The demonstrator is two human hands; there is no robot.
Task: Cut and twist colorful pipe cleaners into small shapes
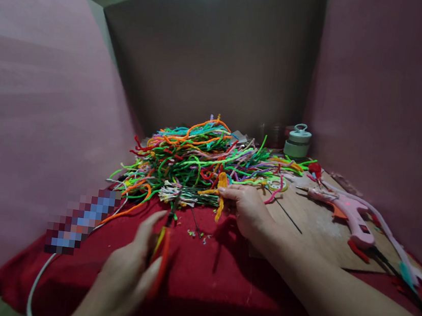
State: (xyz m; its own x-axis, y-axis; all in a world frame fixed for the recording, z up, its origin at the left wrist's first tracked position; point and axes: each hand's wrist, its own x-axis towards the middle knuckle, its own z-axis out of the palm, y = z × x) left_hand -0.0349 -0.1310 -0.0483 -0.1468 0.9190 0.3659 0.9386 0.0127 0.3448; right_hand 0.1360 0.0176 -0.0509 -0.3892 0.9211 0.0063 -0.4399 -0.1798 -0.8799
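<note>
My left hand (126,270) grips a pair of scissors (164,255) with orange and yellow handles, its dark blades pointing up and away from me. Motion blurs them a little. Between the thumb and fingers of my right hand (253,209) is a yellow-orange pipe cleaner (223,181), bent into a small shape with several arms. The blades are to the left of this piece and apart from it. Just behind both hands lies a bundle of dark, thin stems with pale tips (178,193). Small coloured clippings (196,234) are scattered on the red cloth (189,273).
A large heap of multicoloured pipe cleaners (196,151) fills the back of the table. On a board (291,221) at the right rests a pink glue gun (353,216) with its cord. A pale green container (297,144) stands behind. A white cable (36,280) hangs at the left.
</note>
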